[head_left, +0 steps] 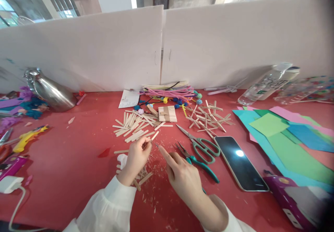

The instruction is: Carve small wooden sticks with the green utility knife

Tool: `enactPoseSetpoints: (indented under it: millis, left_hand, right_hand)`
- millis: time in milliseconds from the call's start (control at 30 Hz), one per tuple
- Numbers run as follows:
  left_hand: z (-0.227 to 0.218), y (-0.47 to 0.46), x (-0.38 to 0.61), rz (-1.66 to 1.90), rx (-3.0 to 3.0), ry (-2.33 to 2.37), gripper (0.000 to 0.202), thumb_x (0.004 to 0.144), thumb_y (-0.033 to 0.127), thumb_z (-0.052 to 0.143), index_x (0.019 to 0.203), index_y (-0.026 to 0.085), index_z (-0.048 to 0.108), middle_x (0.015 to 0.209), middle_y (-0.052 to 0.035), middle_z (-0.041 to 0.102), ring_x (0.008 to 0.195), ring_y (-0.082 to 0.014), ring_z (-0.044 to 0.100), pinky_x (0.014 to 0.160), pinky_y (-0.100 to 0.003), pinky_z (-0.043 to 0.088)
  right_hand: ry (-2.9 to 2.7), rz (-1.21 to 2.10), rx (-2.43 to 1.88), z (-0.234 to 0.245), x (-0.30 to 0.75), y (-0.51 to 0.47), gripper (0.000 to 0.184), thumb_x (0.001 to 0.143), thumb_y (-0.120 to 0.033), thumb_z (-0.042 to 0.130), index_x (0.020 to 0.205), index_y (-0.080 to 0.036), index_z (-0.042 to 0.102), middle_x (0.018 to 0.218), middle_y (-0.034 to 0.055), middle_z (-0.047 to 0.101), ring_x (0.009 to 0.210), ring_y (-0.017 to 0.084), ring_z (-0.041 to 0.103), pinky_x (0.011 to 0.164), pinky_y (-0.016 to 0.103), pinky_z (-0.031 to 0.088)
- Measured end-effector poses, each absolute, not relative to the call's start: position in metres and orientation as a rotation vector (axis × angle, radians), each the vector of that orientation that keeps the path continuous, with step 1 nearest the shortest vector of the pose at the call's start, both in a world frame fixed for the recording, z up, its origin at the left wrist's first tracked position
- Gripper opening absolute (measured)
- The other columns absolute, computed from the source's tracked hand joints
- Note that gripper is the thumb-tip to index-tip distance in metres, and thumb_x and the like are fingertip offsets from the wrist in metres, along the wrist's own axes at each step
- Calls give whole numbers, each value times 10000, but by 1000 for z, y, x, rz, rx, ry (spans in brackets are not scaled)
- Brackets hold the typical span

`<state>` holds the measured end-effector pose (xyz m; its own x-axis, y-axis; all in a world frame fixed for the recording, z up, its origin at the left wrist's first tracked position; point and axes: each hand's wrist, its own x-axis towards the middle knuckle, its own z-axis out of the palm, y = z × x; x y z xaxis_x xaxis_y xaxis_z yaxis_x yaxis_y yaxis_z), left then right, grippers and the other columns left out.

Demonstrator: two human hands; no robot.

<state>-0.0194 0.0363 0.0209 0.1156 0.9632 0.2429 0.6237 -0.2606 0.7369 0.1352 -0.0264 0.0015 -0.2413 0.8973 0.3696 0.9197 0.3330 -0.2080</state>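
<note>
Between the thumb and fingers of my left hand is a short wooden craft stick, its end pointing up and right. My right hand is just to the right, index finger stretched toward the stick and the other fingers curled in. A small dark tip shows at that fingertip; what it belongs to is hidden. Wood shavings lie scattered below both hands. Beside my right hand are teal-handled pliers, partly covered by it, and green-handled scissors. Several cut sticks lie under my left wrist.
Loose craft sticks, a flat stick panel and pipe cleaners lie ahead. On the right are a phone, coloured paper, a plastic bottle and a purple glue gun. A steel jug stands left.
</note>
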Motion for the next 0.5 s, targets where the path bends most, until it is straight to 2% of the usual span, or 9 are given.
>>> enactPoseSetpoints:
  millis: [233, 367, 433, 500]
  left_hand:
    - [17, 37, -21, 963, 1760, 1494, 188, 785, 264, 453, 619, 175, 448, 511, 57, 356, 466, -87, 350, 456, -183, 310]
    - [18, 41, -25, 1020, 1624, 1469, 203, 785, 284, 477, 617, 174, 449, 481, 62, 370, 432, -77, 343, 423, -177, 300]
    - [19, 42, -25, 1055, 1587, 1456, 207, 781, 286, 485, 613, 172, 450, 476, 59, 385, 434, -77, 354, 423, -176, 303]
    - [19, 42, -24, 1059, 1562, 1415, 192, 784, 296, 489, 645, 164, 477, 487, 61, 375, 438, -75, 350, 424, -177, 299]
  right_hand:
    - [-2251, -146, -1648, 4, 134, -29, 618, 735, -43, 466, 1311, -265, 478, 763, 33, 642, 590, 156, 603, 414, 229, 365]
    - [-2147, -157, -1714, 4, 141, -25, 587, 734, -51, 436, 1278, -260, 511, 729, 38, 635, 559, 160, 598, 379, 223, 332]
    - [-1994, -20, -1707, 5, 145, -21, 543, 765, -83, 404, 1272, -249, 505, 758, 41, 642, 546, 148, 593, 399, 213, 355]
    - [-1797, 254, -1664, 7, 147, -18, 484, 806, -157, 395, 1280, -223, 469, 788, 38, 645, 533, 141, 576, 440, 216, 399]
